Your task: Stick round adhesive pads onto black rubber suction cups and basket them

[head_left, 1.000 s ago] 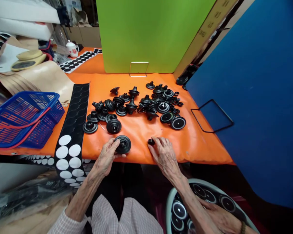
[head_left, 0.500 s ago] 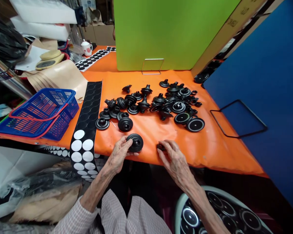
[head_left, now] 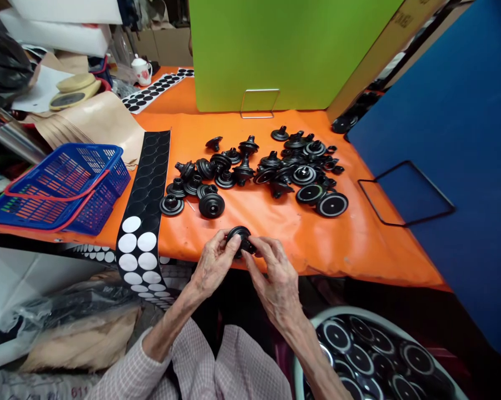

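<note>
At the surface's near edge, the left hand (head_left: 213,265) and right hand (head_left: 277,283) had their fingers clamped together on one black disc (head_left: 239,238). Many loose parts (head_left: 275,166) lay mid-surface, seemingly still unhandled; a tub (head_left: 342,310) held others.

- My left hand (head_left: 212,265) is held low in front of me, fingers curled, thumb and fingertips pinched.
- My right hand (head_left: 275,280) meets it fingertip to fingertip, back up, pinching too.
- Both forearms angle inward.
</note>
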The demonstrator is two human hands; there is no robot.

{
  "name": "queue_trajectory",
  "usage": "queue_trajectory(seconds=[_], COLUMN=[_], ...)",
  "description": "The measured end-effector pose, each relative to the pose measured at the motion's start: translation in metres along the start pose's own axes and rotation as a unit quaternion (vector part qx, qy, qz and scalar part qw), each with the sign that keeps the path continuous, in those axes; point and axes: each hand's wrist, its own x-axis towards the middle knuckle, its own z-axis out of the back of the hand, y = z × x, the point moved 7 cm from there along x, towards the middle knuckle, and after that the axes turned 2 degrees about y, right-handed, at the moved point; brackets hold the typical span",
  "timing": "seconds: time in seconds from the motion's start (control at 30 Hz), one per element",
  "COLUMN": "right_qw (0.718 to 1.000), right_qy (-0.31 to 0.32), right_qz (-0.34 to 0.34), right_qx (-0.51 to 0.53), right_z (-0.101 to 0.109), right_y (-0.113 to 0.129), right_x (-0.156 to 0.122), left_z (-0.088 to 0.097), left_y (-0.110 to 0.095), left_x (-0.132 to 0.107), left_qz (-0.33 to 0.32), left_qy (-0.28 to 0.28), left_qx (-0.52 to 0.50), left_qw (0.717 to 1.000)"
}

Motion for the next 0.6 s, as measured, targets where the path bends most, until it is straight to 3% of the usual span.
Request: queue_trajectory(seconds=[0.07, 0.17, 0.27, 0.33, 0.5, 0.6], right_qw=[1.000, 0.992, 0.959, 0.932, 0.911, 0.922], right_qy=[0.010, 0.022, 0.050, 0.085, 0.061, 0.067], right_qz=[-0.009, -0.101, -0.222, -0.260, -0.286, -0.264], right_qx=[0.013, 0.073, 0.170, 0.238, 0.291, 0.275], right_z=[0.000, 0.003, -0.003, -0.013, -0.023, -0.024], right_y=[0.000, -0.011, -0.029, -0.034, -0.037, -0.033], right_x=[-0.003, -0.004, -0.005, -0.006, -0.009, -0.006], left_z=[0.000, -0.001, -0.007, -0.009, -0.008, -0.009], left_y=[0.000, 0.000, -0.006, -0.010, -0.009, -0.006], left_x=[0.000, -0.002, -0.004, -0.005, -0.007, -0.003], left_qz=[0.009, 0.045, 0.060, 0.051, 0.026, 0.032], left_qy=[0.001, 0.002, 0.024, 0.038, 0.025, 0.016], left_qx=[-0.015, -0.060, -0.099, -0.106, -0.080, -0.073], left_qw=[1.000, 0.997, 0.993, 0.992, 0.996, 0.997])
